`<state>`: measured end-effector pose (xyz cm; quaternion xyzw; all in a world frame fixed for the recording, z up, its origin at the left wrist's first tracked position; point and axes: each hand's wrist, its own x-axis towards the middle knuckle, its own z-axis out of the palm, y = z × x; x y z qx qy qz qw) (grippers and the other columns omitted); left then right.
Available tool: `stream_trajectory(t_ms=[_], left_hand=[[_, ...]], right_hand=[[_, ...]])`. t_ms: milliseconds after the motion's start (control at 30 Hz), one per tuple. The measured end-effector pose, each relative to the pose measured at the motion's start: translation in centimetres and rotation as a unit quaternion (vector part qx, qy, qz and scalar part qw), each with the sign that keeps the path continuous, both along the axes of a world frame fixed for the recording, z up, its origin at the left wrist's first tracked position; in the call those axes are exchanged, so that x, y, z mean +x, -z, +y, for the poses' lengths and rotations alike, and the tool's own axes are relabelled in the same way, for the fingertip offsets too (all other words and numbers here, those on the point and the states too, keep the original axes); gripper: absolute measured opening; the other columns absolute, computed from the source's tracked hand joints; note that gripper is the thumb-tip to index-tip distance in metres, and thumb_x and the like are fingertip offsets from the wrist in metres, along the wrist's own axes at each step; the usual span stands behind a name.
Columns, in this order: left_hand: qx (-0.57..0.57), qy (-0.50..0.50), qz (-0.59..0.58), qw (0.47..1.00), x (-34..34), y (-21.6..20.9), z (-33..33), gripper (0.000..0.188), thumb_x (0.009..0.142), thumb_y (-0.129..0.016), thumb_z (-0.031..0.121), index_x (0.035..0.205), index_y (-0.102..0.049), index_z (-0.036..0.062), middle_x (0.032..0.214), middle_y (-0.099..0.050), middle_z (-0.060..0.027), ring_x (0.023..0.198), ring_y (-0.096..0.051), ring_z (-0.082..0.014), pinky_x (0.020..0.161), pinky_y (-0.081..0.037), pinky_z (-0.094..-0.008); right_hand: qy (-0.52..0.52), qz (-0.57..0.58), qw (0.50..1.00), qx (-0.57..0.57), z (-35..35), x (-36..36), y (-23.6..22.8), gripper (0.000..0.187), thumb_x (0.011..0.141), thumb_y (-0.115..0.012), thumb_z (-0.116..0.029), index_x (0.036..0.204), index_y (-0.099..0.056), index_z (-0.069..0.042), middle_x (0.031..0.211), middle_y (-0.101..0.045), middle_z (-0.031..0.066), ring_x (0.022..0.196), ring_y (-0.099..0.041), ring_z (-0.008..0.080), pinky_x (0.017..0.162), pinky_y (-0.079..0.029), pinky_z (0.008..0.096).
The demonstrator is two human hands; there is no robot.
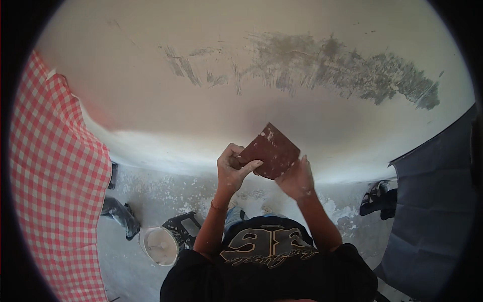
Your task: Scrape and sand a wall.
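A square, reddish-brown sheet of sandpaper (271,150), flecked with white, is held in front of me with one corner pointing up. My left hand (234,168) is closed on its left side, thumb on the front face and fingers behind. My right hand (298,177) lies against the lower right edge of the sheet, its fingers stretched out; part of it is behind the sheet. Beyond both hands rises a pale wall (176,108) with a long, rough grey patch (312,60) across its upper part.
A bucket of whitish material (161,246) stands on the white-spattered floor (151,194) at lower left, beside a black stool-like object (187,226). A red-and-white checked cloth (55,176) hangs at left, a dark sheet (432,211) at right. Other people's legs (119,215) and shoes (375,196) show near them.
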<state>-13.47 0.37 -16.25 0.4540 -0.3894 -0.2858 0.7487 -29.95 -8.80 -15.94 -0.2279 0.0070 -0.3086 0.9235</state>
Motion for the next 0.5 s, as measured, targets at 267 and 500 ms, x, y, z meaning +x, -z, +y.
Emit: stream_trajectory(t_ms=[267,500], left_hand=[[0.093,0.100,0.087,0.987,4.0,-2.6,-1.3,0.033,0.093,-0.072,0.003,0.117,-0.052,-0.0032,0.091,-0.070,-0.0146,0.072,-0.073,-0.0217,0.056,-0.059,-0.0297],[0.006,-0.072,0.018,0.997,9.8,-3.5,0.5,0.027,0.101,-0.062,0.011,0.124,-0.056,-0.0006,0.097,-0.070,-0.0140,0.081,-0.073,-0.0212,0.064,-0.057,-0.0275]], right_hand=[[0.318,0.234,0.883,-0.253,-1.7,7.2,-4.4,0.033,0.105,-0.053,-0.013,0.134,-0.058,0.001,0.127,-0.064,0.0175,0.104,-0.064,0.0270,0.091,-0.051,0.0371],[0.495,0.250,0.091,-0.827,-6.6,15.6,-11.0,0.061,0.094,-0.056,-0.023,0.151,-0.043,-0.004,0.159,-0.040,0.0175,0.150,-0.034,0.0311,0.122,-0.028,0.0474]])
